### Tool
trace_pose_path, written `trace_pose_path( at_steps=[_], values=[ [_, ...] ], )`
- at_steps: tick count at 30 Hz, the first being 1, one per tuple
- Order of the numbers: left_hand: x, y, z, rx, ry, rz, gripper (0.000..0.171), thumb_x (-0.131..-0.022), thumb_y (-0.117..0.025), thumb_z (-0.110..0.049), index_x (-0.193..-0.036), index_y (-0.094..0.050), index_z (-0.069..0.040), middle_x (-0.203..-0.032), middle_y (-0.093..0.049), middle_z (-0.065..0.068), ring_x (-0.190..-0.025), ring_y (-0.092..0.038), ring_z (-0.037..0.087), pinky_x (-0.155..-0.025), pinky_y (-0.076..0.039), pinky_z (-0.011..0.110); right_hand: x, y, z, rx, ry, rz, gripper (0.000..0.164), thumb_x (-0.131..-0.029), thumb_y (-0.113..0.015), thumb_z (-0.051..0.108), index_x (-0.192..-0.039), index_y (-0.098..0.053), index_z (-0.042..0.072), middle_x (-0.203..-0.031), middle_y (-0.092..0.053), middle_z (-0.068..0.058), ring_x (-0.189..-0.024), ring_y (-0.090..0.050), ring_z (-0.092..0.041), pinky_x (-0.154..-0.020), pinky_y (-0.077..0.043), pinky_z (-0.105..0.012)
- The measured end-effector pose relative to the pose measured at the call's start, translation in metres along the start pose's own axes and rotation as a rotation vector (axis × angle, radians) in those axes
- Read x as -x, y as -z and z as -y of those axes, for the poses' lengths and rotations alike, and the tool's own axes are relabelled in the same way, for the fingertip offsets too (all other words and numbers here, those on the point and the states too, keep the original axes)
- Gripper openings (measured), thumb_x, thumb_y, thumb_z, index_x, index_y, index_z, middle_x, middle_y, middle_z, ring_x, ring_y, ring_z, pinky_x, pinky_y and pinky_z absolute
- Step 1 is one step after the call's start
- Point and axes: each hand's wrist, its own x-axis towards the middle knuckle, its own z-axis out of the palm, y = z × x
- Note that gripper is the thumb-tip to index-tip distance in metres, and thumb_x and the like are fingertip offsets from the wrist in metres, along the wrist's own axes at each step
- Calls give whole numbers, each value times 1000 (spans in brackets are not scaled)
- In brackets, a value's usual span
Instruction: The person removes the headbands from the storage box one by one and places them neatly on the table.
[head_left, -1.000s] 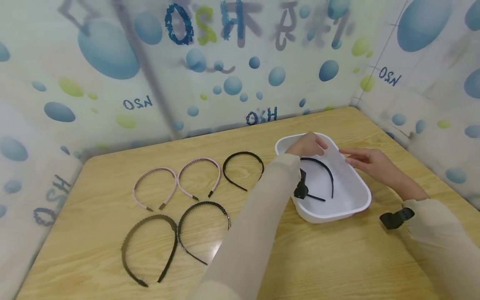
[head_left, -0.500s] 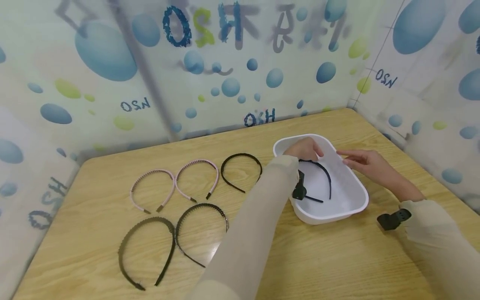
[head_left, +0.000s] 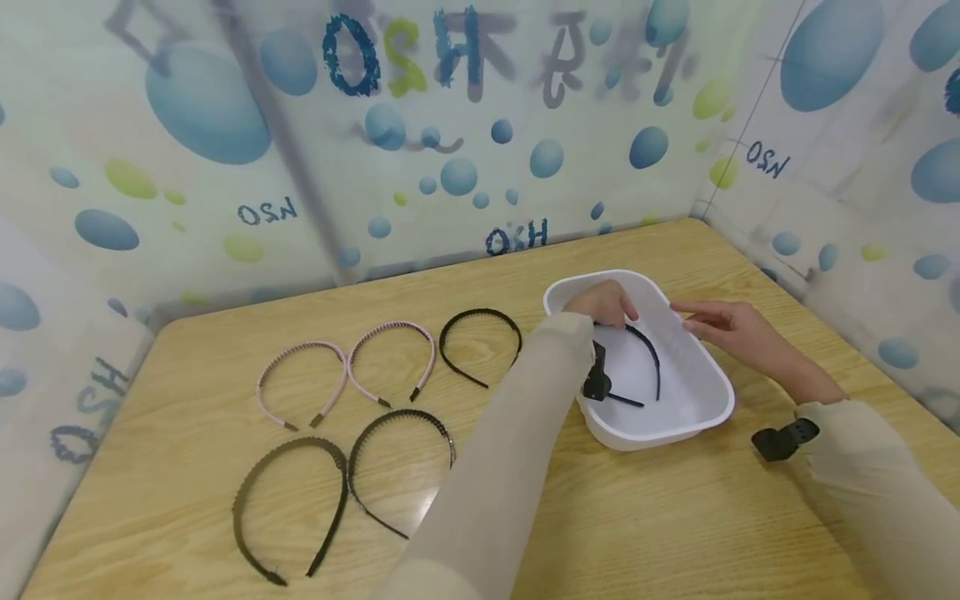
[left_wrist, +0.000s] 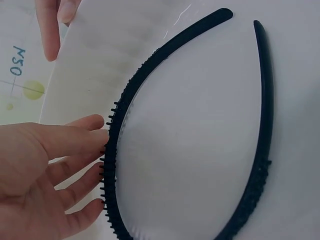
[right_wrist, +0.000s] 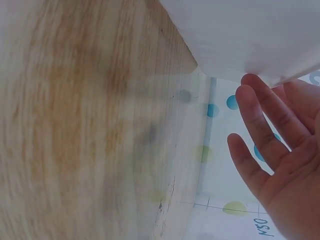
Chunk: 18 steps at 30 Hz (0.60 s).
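A white plastic bin (head_left: 686,408) stands on the right of the table, with a black toothed headband (head_left: 654,358) inside. My left hand (head_left: 602,302) reaches into the bin. In the left wrist view, the fingertips (left_wrist: 97,170) and thumb of that hand come up against the toothed outer edge of this headband, without plainly closing round it. The headband's two tips point away from the hand. At the bin's right side, my right hand (head_left: 738,329) rests with extended fingers at the rim; in the right wrist view, its fingers (right_wrist: 255,107) lie near the outer wall.
Left of the bin on the wooden table (head_left: 615,533) lie two pink headbands (head_left: 347,358) and a black headband (head_left: 442,337). Nearer are a dark olive headband (head_left: 238,508) and another black headband (head_left: 352,467), partly behind my left sleeve. Bubble-patterned sheeting (head_left: 420,183) borders the table.
My left hand has lowered slightly toward the headband in the bin. The right hand keeps its place at the rim. The whole view has shifted slightly.
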Motion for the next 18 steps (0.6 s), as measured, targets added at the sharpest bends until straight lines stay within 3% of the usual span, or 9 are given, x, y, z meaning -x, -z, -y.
trace_pose_path(
  at_steps=[10, 18],
  values=[
    [-1, -2, 3, -21, -14, -1, 25, -83, -63, 0, -101, -70, -17, -99, -63, -6, -84, -50, 9, -77, -40, 21, -1, -1, -1, -9, -12, 5, 41, -95, -50, 19, -128, -49, -6, -125, -49, -27, -93, -47, 15, -73, -42, -8],
    [-2, -3, 2, -53, -12, -9, 24, -83, -61, 3, -97, -72, -13, -92, -64, -4, -75, -49, 9, -63, -37, 18, -1, -1, -5, -34, -4, 5, 41, -95, -50, 18, -128, -49, -6, -125, -49, -27, -95, -48, 14, -73, -43, -8]
  ],
)
